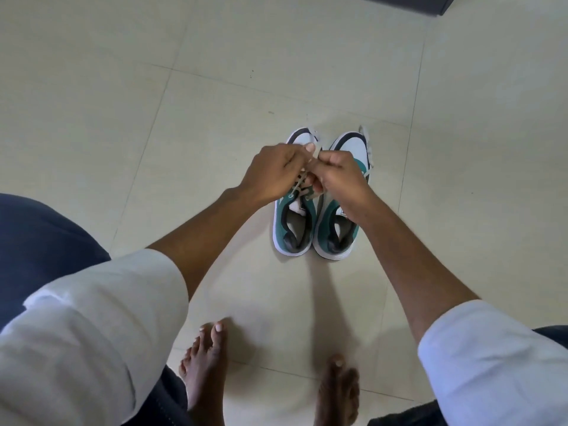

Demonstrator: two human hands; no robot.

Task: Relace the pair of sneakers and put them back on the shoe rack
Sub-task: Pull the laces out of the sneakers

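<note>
The left sneaker (pixel 293 219) and the right sneaker (pixel 339 210) stand side by side on the tiled floor (pixel 215 87), sides touching, toes pointing away from the person and heels toward them; both are white with teal panels and dark trim. A pale lace (pixel 299 186) runs through the upper eyelets of the left sneaker and rises to the hands, with a loose end lying over its toe. On the right sneaker another pale lace (pixel 367 139) trails loose along the outer side of the toe. Bare floor lies open on every side of the pair, with wide room to left, right and beyond; a dark object's corner (pixel 430 3) shows only at the far top edge, well apart. The left hand (pixel 273 176) and the right hand (pixel 341 176) meet above the left sneaker's laced part, fingers curled in. Each grip is pinched closed on the lace, thumb and forefinger of both hands holding a short stretch of it between them, knuckles nearly touching. White sleeves (pixel 92 318) are pushed up the forearms. Two bare feet (pixel 203 364) stand on the floor near the lower edge, well short of the heels.
</note>
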